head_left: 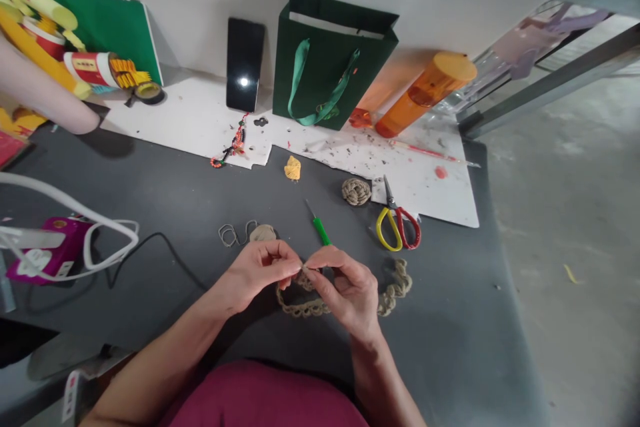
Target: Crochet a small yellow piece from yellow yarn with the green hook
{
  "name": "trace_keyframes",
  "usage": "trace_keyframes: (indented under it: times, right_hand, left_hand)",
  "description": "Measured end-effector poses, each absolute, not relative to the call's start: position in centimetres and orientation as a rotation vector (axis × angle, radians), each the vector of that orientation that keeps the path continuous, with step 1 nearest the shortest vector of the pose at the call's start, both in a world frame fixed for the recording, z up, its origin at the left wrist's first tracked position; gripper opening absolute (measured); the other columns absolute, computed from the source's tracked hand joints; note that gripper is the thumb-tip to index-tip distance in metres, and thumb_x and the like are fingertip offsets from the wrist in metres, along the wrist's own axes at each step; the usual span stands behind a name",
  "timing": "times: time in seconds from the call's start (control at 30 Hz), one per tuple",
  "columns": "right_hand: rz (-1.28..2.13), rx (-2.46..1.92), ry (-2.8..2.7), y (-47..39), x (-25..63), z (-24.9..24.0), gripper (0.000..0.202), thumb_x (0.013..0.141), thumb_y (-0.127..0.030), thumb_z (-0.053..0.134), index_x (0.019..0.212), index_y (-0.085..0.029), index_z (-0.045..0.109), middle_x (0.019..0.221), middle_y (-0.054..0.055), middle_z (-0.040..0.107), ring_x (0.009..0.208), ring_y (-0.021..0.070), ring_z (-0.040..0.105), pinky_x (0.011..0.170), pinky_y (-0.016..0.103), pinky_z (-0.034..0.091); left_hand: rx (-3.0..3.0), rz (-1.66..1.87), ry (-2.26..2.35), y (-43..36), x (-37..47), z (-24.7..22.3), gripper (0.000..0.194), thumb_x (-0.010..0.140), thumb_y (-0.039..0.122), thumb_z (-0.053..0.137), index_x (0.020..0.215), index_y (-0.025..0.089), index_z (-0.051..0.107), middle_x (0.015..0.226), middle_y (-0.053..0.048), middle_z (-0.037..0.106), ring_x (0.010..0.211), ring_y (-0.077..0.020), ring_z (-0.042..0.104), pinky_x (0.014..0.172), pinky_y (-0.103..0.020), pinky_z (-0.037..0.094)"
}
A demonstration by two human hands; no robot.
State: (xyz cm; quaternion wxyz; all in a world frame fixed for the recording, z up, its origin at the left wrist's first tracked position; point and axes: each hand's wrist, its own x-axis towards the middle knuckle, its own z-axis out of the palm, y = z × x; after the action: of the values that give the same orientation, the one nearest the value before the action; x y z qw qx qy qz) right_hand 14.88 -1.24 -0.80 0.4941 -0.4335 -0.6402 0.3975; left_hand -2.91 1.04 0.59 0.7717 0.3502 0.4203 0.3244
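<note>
My left hand (pixel 261 271) and my right hand (pixel 349 285) meet at the fingertips over the grey table, both in a pinch. Between them is a piece of tan crocheted strip (pixel 305 309), which curls beneath and trails out to the right of my right hand. Just past my fingers lies a crochet hook with a green handle (pixel 321 230), untouched. A small ball of tan yarn (pixel 263 233), partly covered by my left hand, has a loose strand to its left. Farther off rests a coiled tan crocheted rosette (pixel 356 192).
Scissors with one yellow and one red handle (pixel 397 223) lie to the right. A yellow crocheted piece (pixel 293 168) sits ahead. Along the wall stand a phone (pixel 245 63), a green gift bag (pixel 330 60) and an orange cylinder (pixel 425 93). White cables (pixel 65 197) loop at left.
</note>
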Motion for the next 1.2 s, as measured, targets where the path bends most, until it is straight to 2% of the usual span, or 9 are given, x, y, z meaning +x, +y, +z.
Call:
trace_keyframes:
  times: [0.27, 0.57, 0.7, 0.97, 1.2]
  right_hand:
    - [1.068, -1.161, -1.539, -1.0, 15.0, -0.4, 0.007, 0.09, -0.019, 0.066, 0.084, -0.023, 0.069, 0.075, 0.001, 0.073, 0.068, 0.015, 0.068, 0.066, 0.027, 0.054]
    - [1.276, -1.228, -1.336, -1.1, 14.7, -0.3, 0.013, 0.089, -0.029, 0.069, 0.079, -0.021, 0.069, 0.071, 0.001, 0.069, 0.064, 0.0137, 0.062, 0.061, 0.024, 0.049]
    - [1.347, -1.21, -1.213, -1.1, 14.4, -0.3, 0.016, 0.086, -0.034, 0.071, 0.078, -0.021, 0.069, 0.069, 0.0, 0.067, 0.059, 0.0125, 0.059, 0.057, 0.023, 0.048]
    - [1.287, -1.292, -1.2, -1.2, 14.2, -0.5, 0.015, 0.087, -0.034, 0.071, 0.079, -0.021, 0.069, 0.067, -0.001, 0.066, 0.059, 0.0111, 0.058, 0.057, 0.021, 0.047]
    - [1.281, -1.308, -1.14, -1.2, 13.8, -0.4, 0.017, 0.086, -0.036, 0.072, 0.079, -0.021, 0.069, 0.068, 0.0, 0.068, 0.059, 0.0115, 0.061, 0.057, 0.021, 0.05]
  left_hand:
    - [0.845, 0.704, 0.957, 1.0, -3.0, 1.3, 0.036, 0.077, 0.049, 0.076, 0.07, 0.017, 0.06, 0.06, 0.004, 0.053, 0.059, -0.0105, 0.047, 0.059, -0.026, 0.036]
    - [1.037, 0.763, 1.002, 0.9, -2.9, 1.3, 0.021, 0.088, 0.037, 0.064, 0.076, 0.02, 0.06, 0.068, 0.004, 0.053, 0.065, -0.0122, 0.046, 0.064, -0.027, 0.039]
    - [1.072, 0.786, 0.965, 0.7, -2.9, 1.3, 0.02, 0.089, 0.035, 0.062, 0.076, 0.02, 0.06, 0.068, 0.004, 0.052, 0.065, -0.0119, 0.045, 0.065, -0.027, 0.039]
    - [0.98, 0.795, 1.041, 0.7, -2.8, 1.2, 0.018, 0.083, 0.033, 0.07, 0.073, 0.019, 0.064, 0.069, 0.002, 0.058, 0.068, -0.0129, 0.051, 0.066, -0.028, 0.04]
    - [0.855, 0.828, 1.062, 0.6, -2.3, 0.9, 0.021, 0.076, 0.037, 0.078, 0.08, 0.019, 0.068, 0.071, 0.002, 0.061, 0.069, -0.0129, 0.055, 0.068, -0.028, 0.043]
